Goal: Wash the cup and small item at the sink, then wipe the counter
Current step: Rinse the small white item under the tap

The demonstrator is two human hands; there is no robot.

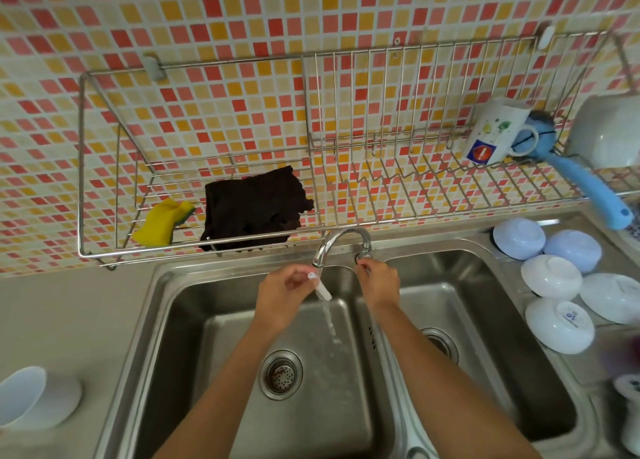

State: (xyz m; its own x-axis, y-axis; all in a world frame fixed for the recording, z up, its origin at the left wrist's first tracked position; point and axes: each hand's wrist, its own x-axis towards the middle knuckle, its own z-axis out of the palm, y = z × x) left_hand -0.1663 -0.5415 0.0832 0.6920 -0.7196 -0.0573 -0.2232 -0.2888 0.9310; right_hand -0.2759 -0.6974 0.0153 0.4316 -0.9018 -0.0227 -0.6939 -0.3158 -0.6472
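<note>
A double sink (180, 320) sits centre, faucet (341, 242) at its far edge. A wall rack (242, 244) hangs behind. Upturned bowls (550, 277) lie right; a cup (24, 394) lies near left.

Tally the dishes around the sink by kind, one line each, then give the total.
Upturned bowls on the drainboard right of the sink: 5
Mugs on the wire rack: 1
White cups on the counter to the left: 1
Large white bowls at the rack's right end: 1
Total: 8
</note>
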